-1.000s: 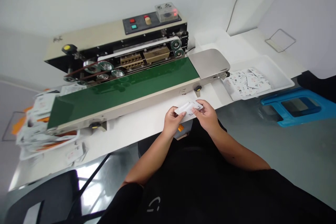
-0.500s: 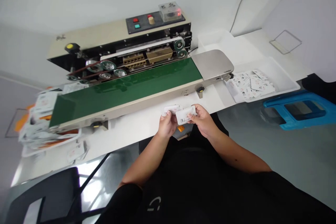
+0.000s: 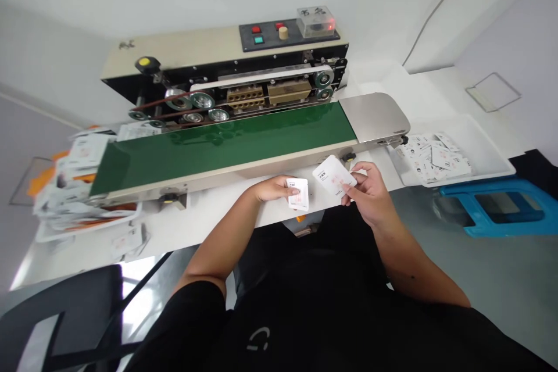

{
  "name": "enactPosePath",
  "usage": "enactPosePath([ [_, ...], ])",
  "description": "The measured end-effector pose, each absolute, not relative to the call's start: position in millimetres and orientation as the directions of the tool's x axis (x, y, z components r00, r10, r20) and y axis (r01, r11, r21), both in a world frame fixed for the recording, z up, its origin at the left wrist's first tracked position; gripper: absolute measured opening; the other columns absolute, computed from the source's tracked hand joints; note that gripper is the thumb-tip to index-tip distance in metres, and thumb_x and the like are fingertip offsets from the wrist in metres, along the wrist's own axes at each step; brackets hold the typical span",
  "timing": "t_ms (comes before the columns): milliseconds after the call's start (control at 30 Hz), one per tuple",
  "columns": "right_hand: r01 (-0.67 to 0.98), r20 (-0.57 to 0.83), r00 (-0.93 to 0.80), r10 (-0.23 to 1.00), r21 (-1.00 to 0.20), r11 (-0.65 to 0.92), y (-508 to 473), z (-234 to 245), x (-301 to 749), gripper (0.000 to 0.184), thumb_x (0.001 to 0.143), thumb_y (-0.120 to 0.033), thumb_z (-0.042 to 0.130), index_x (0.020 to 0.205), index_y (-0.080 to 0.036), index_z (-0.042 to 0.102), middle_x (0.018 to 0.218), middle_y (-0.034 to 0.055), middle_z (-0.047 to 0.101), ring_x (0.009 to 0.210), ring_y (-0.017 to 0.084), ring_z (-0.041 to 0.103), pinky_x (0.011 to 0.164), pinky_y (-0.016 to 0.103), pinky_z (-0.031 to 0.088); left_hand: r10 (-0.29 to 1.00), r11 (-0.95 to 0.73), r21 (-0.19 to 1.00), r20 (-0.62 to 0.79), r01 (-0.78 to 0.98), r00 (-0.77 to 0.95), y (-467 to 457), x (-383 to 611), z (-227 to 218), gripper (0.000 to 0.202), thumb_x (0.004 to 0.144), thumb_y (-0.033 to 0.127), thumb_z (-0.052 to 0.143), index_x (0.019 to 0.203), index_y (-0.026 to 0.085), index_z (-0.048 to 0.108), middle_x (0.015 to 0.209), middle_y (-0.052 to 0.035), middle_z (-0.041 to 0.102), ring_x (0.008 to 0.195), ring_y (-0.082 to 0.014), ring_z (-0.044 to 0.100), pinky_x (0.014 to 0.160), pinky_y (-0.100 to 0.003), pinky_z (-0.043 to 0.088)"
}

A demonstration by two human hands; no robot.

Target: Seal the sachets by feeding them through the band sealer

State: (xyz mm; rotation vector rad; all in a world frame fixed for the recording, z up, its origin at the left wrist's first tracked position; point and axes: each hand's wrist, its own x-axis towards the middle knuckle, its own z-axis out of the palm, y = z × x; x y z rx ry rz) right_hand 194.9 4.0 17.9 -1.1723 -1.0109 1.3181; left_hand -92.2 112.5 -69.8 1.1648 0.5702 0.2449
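Note:
My left hand (image 3: 272, 188) pinches a small white sachet (image 3: 298, 193) with red print, held upright just above the white table edge. My right hand (image 3: 369, 192) grips a second white sachet (image 3: 333, 176), tilted, a little to the right of the first. Both hands hover in front of a band sealing machine (image 3: 226, 78), near the right end of its green conveyor belt (image 3: 226, 142). The two sachets are apart from each other.
A white tray (image 3: 488, 151) at the right holds several printed sachets (image 3: 436, 157). At the belt's left end, sachets (image 3: 82, 186) pile in and around another tray. A metal plate (image 3: 375, 116) ends the belt at the right. A blue stool (image 3: 501, 206) stands on the floor.
The hands held the sachets together at the table edge; now they have drawn apart, one sachet in each hand, the right one raised toward the belt. The view has shifted left.

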Motion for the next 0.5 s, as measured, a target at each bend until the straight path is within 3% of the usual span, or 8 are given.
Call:
enactPosePath([
  [200,-0.054,0.051,0.242,0.969,-0.996,0.066,30.1,26.5,202.7,0.018,0.087,-0.032,0.084,0.094,-0.023,0.069,0.074,-0.0011,0.067,0.055,0.015,0.068,0.054,0.029,0.055,0.449,0.372,0.927,-0.228,0.051,0.864,116.4,-98.0,-75.1,0.043,0.081,0.050,0.090,0.104,0.014,0.080,0.098,-0.0168,0.084,0.081,-0.0244,0.081,0.068,-0.030,0.064],
  [333,0.020,0.176,0.362,0.915,-0.983,0.181,69.4,42.6,214.9,0.018,0.083,-0.026,0.085,0.098,-0.020,0.076,0.074,0.0011,0.069,0.058,0.014,0.069,0.053,0.026,0.055,0.431,0.379,0.925,-0.204,0.029,0.879,116.4,-95.8,-67.7,0.043,0.081,0.049,0.091,0.107,0.016,0.082,0.098,-0.0159,0.084,0.081,-0.0246,0.081,0.067,-0.030,0.063],
  [500,-0.065,0.081,0.320,0.944,-0.992,0.108,135.0,61.3,237.5,0.012,0.086,-0.023,0.083,0.094,-0.021,0.073,0.068,-0.0019,0.064,0.058,0.012,0.068,0.055,0.024,0.059,0.434,0.362,0.932,-0.190,0.023,0.881,115.5,-94.1,-62.7,0.046,0.077,0.050,0.093,0.107,0.017,0.083,0.097,-0.0149,0.084,0.081,-0.0251,0.081,0.070,-0.033,0.064],
])
